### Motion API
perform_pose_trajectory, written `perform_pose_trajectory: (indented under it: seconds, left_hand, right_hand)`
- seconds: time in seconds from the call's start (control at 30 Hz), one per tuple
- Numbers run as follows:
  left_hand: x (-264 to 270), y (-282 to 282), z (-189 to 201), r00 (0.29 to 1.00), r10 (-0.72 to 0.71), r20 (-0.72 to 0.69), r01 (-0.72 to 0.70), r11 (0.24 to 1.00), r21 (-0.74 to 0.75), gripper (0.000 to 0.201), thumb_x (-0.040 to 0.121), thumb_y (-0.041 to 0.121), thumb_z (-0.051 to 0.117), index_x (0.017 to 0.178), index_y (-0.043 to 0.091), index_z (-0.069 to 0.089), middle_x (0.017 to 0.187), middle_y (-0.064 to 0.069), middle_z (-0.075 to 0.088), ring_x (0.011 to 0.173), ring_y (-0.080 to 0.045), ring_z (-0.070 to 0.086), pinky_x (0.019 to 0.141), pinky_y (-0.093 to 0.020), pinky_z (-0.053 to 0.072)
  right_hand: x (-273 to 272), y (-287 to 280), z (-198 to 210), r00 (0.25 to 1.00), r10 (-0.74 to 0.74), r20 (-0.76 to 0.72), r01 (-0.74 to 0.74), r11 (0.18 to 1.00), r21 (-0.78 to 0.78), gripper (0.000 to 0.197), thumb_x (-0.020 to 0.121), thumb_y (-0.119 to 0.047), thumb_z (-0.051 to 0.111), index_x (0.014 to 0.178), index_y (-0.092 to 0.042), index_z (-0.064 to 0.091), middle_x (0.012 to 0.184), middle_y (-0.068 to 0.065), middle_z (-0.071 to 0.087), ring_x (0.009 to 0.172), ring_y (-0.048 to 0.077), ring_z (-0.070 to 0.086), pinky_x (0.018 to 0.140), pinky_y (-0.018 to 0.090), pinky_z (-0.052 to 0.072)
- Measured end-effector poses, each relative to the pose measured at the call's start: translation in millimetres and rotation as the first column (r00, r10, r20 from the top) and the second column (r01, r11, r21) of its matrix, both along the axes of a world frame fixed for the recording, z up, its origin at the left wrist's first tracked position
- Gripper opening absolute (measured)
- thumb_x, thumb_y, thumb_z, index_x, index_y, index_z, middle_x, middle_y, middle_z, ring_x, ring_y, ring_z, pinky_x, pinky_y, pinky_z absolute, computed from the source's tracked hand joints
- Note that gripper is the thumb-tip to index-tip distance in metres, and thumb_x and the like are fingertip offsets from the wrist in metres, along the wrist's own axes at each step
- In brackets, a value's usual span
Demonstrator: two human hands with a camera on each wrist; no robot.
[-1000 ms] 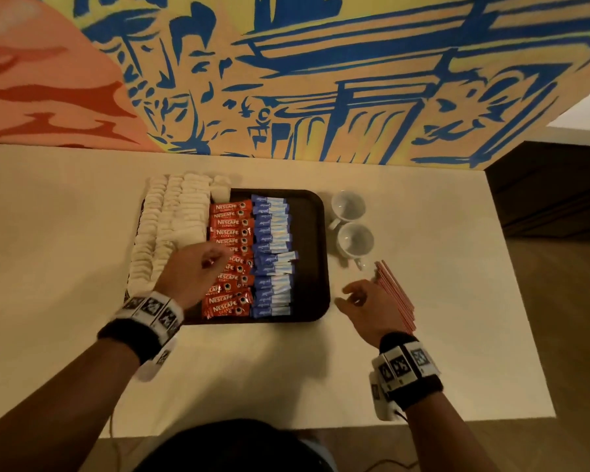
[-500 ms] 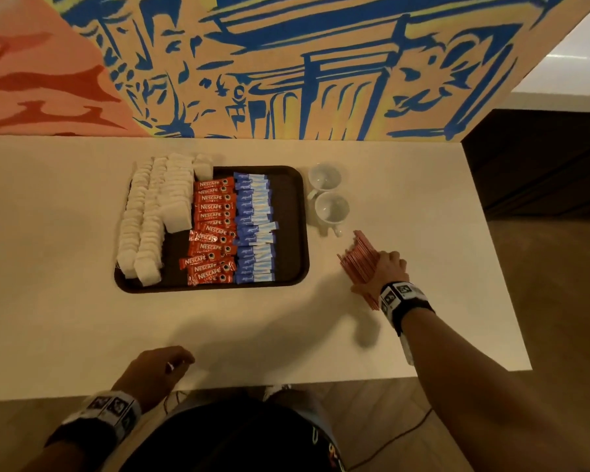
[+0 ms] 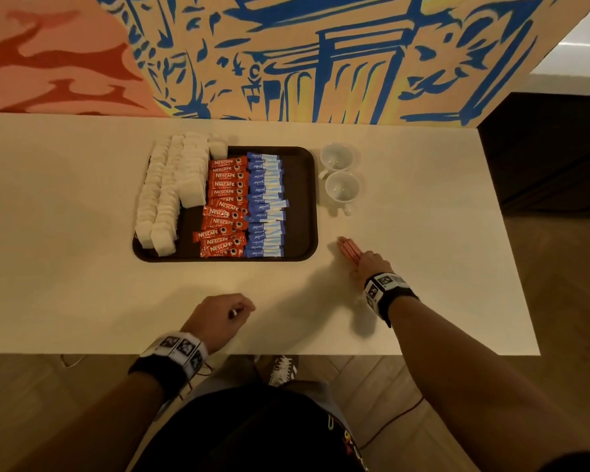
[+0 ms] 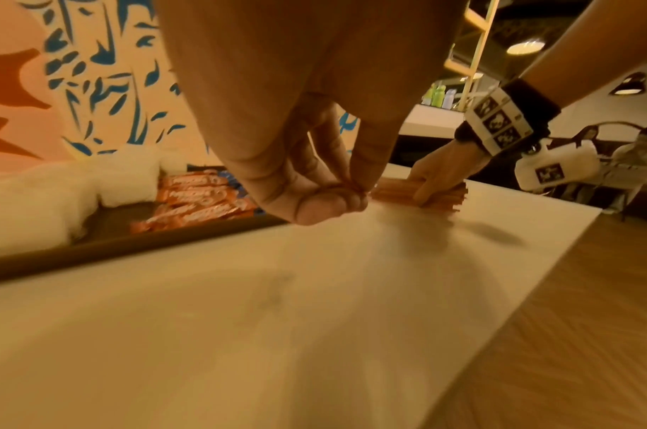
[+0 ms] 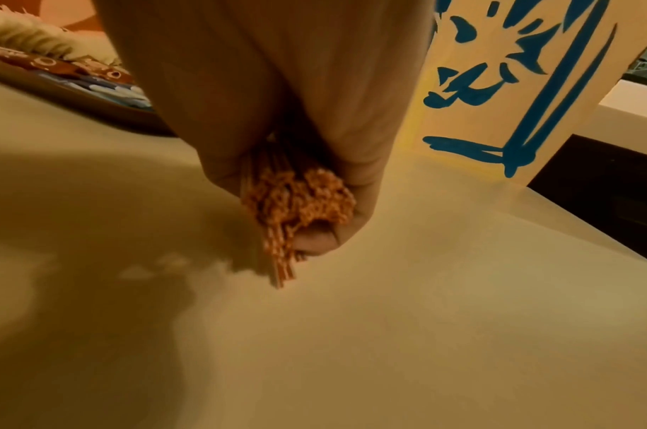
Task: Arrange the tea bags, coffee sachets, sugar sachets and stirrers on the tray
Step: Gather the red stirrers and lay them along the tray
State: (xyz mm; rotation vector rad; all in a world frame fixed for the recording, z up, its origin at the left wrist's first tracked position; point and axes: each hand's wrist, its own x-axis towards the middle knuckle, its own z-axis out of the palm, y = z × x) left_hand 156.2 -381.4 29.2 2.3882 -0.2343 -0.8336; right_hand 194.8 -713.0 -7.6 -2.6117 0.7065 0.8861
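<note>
On the pale cream desk (image 3: pixel 82 294), just right of the dark brown plastic tray (image 3: pixel 300 199), a bundle of thin orange-and-white paper-wrapped stirrers (image 3: pixel 348 251) is gripped by the right hand (image 3: pixel 372 264), whose fingers are curled round the bundle's near end while its lower tips seem to touch the desk. The left hand (image 3: pixel 218 321) is held near the desk's front edge, fingers curled against the thumb; a tiny light speck shows between them, but whether anything is pinched cannot be told.

The stirrers appear to be the last item to be placed. For a clean transfer, the bundle would best be squeezed evenly so that no stick slides out, lifted clear of the tray's rim, and laid lengthwise in the bare strip at the tray's right side, parallel to the other rows.

That strip is bordered by the blue-and-white sugar sachets (image 3: pixel 265 206), a few of which jut rightward and could be knocked. Red coffee sachets (image 3: pixel 226 206) and white tea bags (image 3: pixel 171 192) fill the rest. Two white ceramic cups (image 3: pixel 341 173) stand just beyond the tray's right edge, near the lifting path.
</note>
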Motion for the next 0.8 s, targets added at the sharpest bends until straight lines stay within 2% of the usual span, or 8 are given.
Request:
perform_pose_trajectory:
  seconds: [0.1,0.23,0.33,0.43,0.5,0.57,0.67,0.8]
  left_hand:
    - [13,-29,12,1.0,-0.002,0.019,0.004,0.997,-0.071,0.016,0.097,0.024,0.061,0.101,0.036,0.071,0.101,0.018,0.069,0.089,0.001,0.062,0.077,-0.019,0.047]
    - [30,-65,25,0.999,0.013,0.032,-0.007,0.983,-0.182,0.014,0.096,0.025,0.063,0.106,0.03,0.072,0.103,0.012,0.069,0.09,0.001,0.061,0.083,-0.025,0.052]
    - [41,-91,33,0.999,0.034,-0.042,-0.045,0.958,-0.285,0.028,0.096,0.031,0.065,0.122,0.022,0.067,0.111,0.004,0.067,0.086,-0.005,0.064,0.073,-0.025,0.055]
    - [50,-112,42,0.979,0.054,-0.198,-0.138,0.89,-0.435,0.055,0.09,0.043,0.07,0.138,0.02,0.056,0.118,0.004,0.068,0.095,-0.014,0.07,0.072,-0.029,0.06]
    - [52,-123,46,0.971,0.043,-0.236,-0.163,0.838,-0.521,0.063,0.086,0.042,0.076,0.14,0.019,0.054,0.118,0.002,0.069,0.102,-0.015,0.07,0.074,-0.032,0.061]
    - [51,-130,48,0.984,0.057,-0.167,-0.139,0.833,-0.535,0.064,0.081,0.043,0.079,0.137,0.021,0.055,0.113,0.005,0.071,0.1,-0.012,0.07,0.079,-0.038,0.061]
    - [45,-132,50,0.996,0.069,0.055,-0.036,0.888,-0.459,0.057,0.08,0.052,0.075,0.129,0.028,0.06,0.108,0.011,0.073,0.099,-0.005,0.069,0.088,-0.037,0.059]
    - [38,-133,49,0.989,-0.014,0.148,0.069,0.923,-0.378,0.053,0.088,0.041,0.073,0.136,0.025,0.057,0.116,0.005,0.073,0.102,-0.007,0.068,0.092,-0.037,0.058]
  right_hand:
    - [-10,0,4,1.0,0.0,0.009,0.0,0.999,0.038,0.04,0.103,-0.029,0.055,0.133,-0.003,0.048,0.132,0.016,0.057,0.118,0.035,0.059,0.095,0.04,0.047]
    - [-31,2,8,0.991,-0.108,0.079,0.091,0.976,0.198,0.038,0.099,-0.034,0.061,0.125,-0.008,0.05,0.115,0.012,0.062,0.091,0.027,0.06,0.074,0.034,0.046]
    - [-43,6,20,0.973,-0.161,0.165,0.083,0.911,0.404,0.035,0.097,-0.03,0.062,0.125,-0.012,0.051,0.104,0.01,0.066,0.076,0.025,0.063,0.062,0.033,0.053]
    - [-52,18,38,0.957,-0.146,0.251,-0.005,0.856,0.516,0.039,0.094,-0.027,0.064,0.13,-0.016,0.051,0.104,0.003,0.064,0.082,0.023,0.061,0.079,0.043,0.057]
    - [-58,28,49,0.937,-0.134,0.321,-0.072,0.828,0.555,0.043,0.089,-0.028,0.063,0.13,-0.018,0.051,0.106,0.003,0.066,0.089,0.025,0.063,0.086,0.048,0.055]
    - [-62,37,58,0.917,-0.162,0.365,-0.101,0.791,0.603,0.041,0.089,-0.025,0.061,0.127,-0.016,0.052,0.097,0.009,0.067,0.081,0.027,0.065,0.075,0.044,0.058]
    - [-59,45,63,0.894,-0.247,0.373,-0.057,0.765,0.641,0.027,0.095,-0.012,0.065,0.119,-0.021,0.059,0.088,0.003,0.068,0.071,0.02,0.064,0.058,0.021,0.053]
    - [-61,42,55,0.915,-0.291,0.279,0.02,0.724,0.689,0.013,0.096,-0.01,0.065,0.105,-0.018,0.064,0.078,-0.001,0.066,0.064,0.015,0.06,0.051,0.019,0.049]
